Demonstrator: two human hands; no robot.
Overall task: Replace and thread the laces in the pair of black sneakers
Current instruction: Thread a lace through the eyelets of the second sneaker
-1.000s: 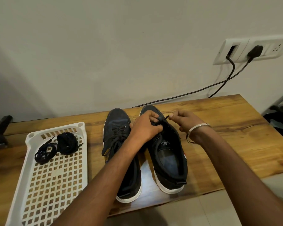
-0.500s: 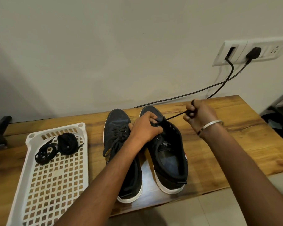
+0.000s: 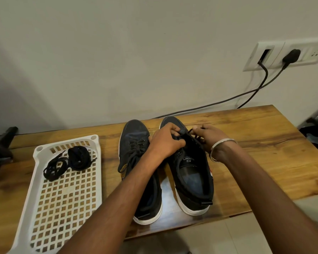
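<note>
Back from its outward pull toward the wall half a second ago, the right hand (image 3: pixel 207 137) now sits close over the toe end of the right sneaker (image 3: pixel 189 167), its fingers curled and pinching the free end of a black lace (image 3: pixel 189 130) just beside the left hand (image 3: pixel 166 142). That left hand grips the eyelet area near the toe, fingers bent round the upper, and it has hardly shifted; the hold looks meant to steady the shoe and keep the flap lifted so the lace tip can find the next hole. I judge the step in hand to be threading the low eyelets of the right sneaker, since its upper rows appear bare and the tongue label reads plainly. Beside it, touching or nearly so, the left sneaker (image 3: pixel 136 162) already carries crossed laces with loose ends trailing down its side, so that shoe seems further along. Both stand toes to the wall on the wooden table (image 3: pixel 264 153), heels toward the person, which keeps the eyelets under the hands. At the left, the white perforated tray (image 3: pixel 62 198) holds a loose lace (image 3: pixel 54 168) and a coiled dark bundle (image 3: pixel 79 160), probably kept there so old and new do not mix.
</note>
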